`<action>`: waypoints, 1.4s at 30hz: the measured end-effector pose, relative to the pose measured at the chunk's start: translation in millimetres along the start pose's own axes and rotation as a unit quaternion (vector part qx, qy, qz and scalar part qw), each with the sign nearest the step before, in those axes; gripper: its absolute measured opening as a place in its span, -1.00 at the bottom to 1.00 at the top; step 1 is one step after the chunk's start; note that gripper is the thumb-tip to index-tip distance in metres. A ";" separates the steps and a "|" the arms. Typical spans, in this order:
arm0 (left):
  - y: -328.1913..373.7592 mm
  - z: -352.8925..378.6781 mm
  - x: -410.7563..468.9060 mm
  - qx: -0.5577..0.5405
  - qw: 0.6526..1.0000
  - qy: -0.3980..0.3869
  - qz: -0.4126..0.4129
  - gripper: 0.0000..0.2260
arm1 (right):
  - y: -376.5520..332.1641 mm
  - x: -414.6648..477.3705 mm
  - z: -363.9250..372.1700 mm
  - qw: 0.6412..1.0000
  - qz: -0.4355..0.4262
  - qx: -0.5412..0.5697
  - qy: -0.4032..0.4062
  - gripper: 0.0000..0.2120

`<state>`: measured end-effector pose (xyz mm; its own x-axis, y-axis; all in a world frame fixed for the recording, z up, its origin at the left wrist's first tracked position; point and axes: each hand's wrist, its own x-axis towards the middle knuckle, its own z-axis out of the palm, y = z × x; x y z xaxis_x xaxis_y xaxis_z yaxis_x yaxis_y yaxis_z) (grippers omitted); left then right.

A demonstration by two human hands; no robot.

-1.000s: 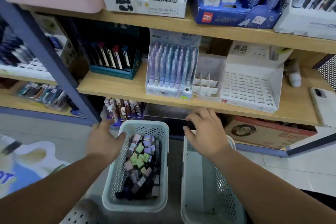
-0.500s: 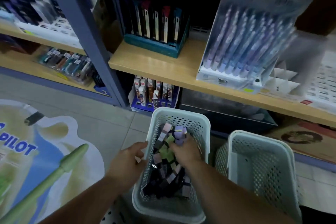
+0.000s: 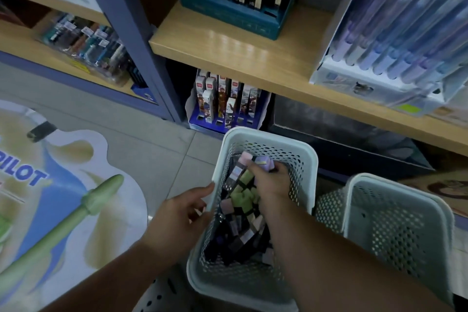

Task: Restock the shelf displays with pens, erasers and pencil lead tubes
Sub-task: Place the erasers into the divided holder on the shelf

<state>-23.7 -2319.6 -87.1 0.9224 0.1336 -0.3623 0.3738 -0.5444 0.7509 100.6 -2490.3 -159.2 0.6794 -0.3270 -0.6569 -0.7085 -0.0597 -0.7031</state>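
Perforated plastic basket (image 3: 310,159); glossy wooden shelf (image 3: 243,58)

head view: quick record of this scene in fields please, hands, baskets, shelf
left hand: against the outside of the stock basket's left wall, one digit at the rim; grip unclear
right hand: inside the stock basket, fingers curled round stock items near its far end
stock basket: white, perforated, on the floor, holding pastel and black pieces
second basket: white, perforated, just right of the first
shelf: wooden, above the baskets, carrying a purple pen display
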 end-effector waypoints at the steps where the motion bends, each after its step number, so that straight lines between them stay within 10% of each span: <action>1: -1.4 0.9 -0.5 -0.004 1.000 0.000 -0.002 -0.49 | -1.7 2.3 1.8 1.000 0.008 -0.006 0.000 -0.51; 7: -3.1 3.3 -0.5 -0.005 1.000 0.008 -0.002 -0.48 | -10.7 16.0 9.8 0.999 0.027 -0.037 0.010 -0.60; 20: 12.9 -2.9 0.2 -0.033 0.998 0.006 -0.047 -0.52 | -22.4 -15.7 -26.1 0.921 -0.272 -0.279 -0.011 -0.72; 27: 58.1 -14.9 7.3 0.026 0.989 0.137 0.051 -0.46 | -45.3 -51.9 -71.3 0.915 -0.304 -0.255 -0.068 -0.72; 32: 96.9 -1.5 9.1 0.103 0.990 -0.076 0.062 0.09 | -65.7 -84.5 -86.8 0.919 -0.294 -0.224 -0.140 -0.63; 42: 100.5 16.9 1.5 -0.035 0.992 -0.115 -0.034 -0.48 | -80.4 -100.7 -86.7 0.947 -0.052 -0.128 -0.289 -0.62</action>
<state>13.6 -2388.2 -21.6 0.8511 -0.0291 -0.5242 0.4481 -0.4802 0.7541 72.6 -2534.3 -12.9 0.6862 0.2596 -0.6795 -0.6052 -0.3144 -0.7313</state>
